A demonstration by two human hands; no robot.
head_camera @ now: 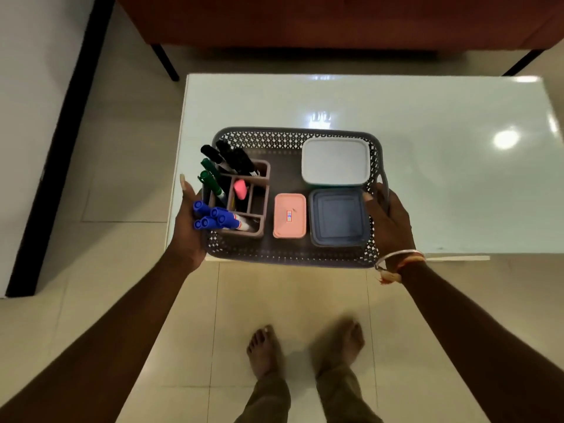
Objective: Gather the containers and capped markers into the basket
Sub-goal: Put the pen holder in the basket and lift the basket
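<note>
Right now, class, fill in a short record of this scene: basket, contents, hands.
Basket: grey perforated plastic basket, over the near edge of the glossy white table
Holder: brown divided pen holder in its left half, holding blue capped markers, green markers, black markers
Containers: white-lidded rectangular container far right; blue-grey square container near right; small pink lidded box beside that
Hands: left hand against the basket's left side, fingers hidden; right hand grips the right handle

Dim overall, ceiling-light glare on the glossy table (427, 193) (feet (265, 352) motion-blurred).
</note>
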